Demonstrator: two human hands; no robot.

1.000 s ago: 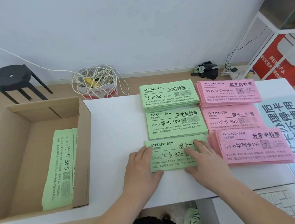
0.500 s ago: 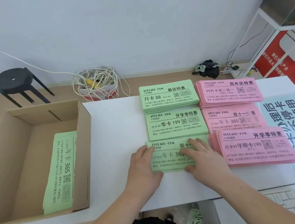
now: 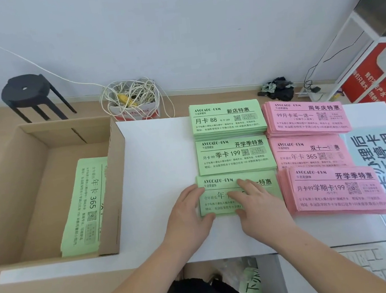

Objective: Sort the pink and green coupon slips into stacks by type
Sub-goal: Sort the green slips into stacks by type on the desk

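Both grips are laid on the near green stack (image 3: 219,202), the frontmost of three green stacks set in a column on the white surface (image 3: 161,175). The left grip (image 3: 190,212) is placed over the stack's left end, with the fingers nearly straight and flat on the top slip and the thumb set against the near edge. The right grip (image 3: 257,203) is spread across the middle of the top slip, with the fingers extended and slightly apart and the thumb likewise at the near edge. Both grips are recorded as released and pressing flat, with no clenching. Whether either thumb reaches under the stack cannot be told. The stack is seen lying flat on the surface. Just behind it the middle green stack (image 3: 235,155) is noted, and behind that the far green stack (image 3: 226,119). Just to the right, three pink stacks are lined up alongside: the near pink stack (image 3: 336,188), the middle pink stack (image 3: 309,152) and the far pink stack (image 3: 306,115). A further pile of green slips (image 3: 81,206) is held in the open cardboard box (image 3: 115,182) at the left.
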